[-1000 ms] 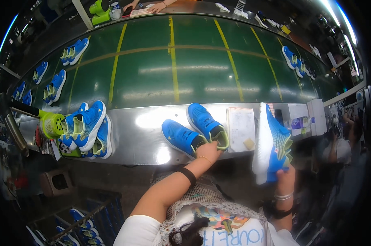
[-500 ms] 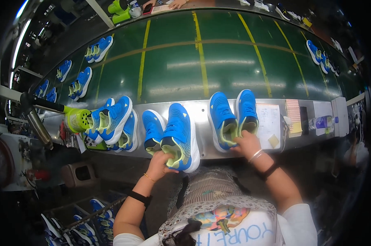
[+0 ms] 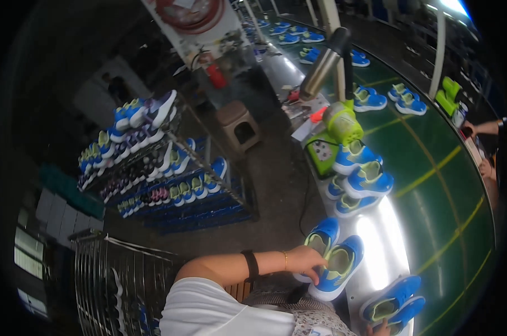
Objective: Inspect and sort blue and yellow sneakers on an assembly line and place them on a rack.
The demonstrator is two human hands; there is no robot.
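My left hand is closed at the heel of a blue sneaker with white sole and lime lining; its mate stands right beside it on the metal ledge. Low in the view, my right hand is partly cut off. Its fingers grip the heel end of another blue sneaker, which lies against a matching one. Farther along the ledge, several blue sneakers are stacked together.
Beyond the stack stands a lime-green device with a perforated face. A green conveyor belt carries more sneakers. To the left are a shoe rack, a brown stool, a red extinguisher and a metal-barred cart. Another person's hand shows across the belt.
The view has swung left, bringing the shoe rack and stool into sight. Both hands stay at the sneakers' heels; the right hand now sits at the lower edge.
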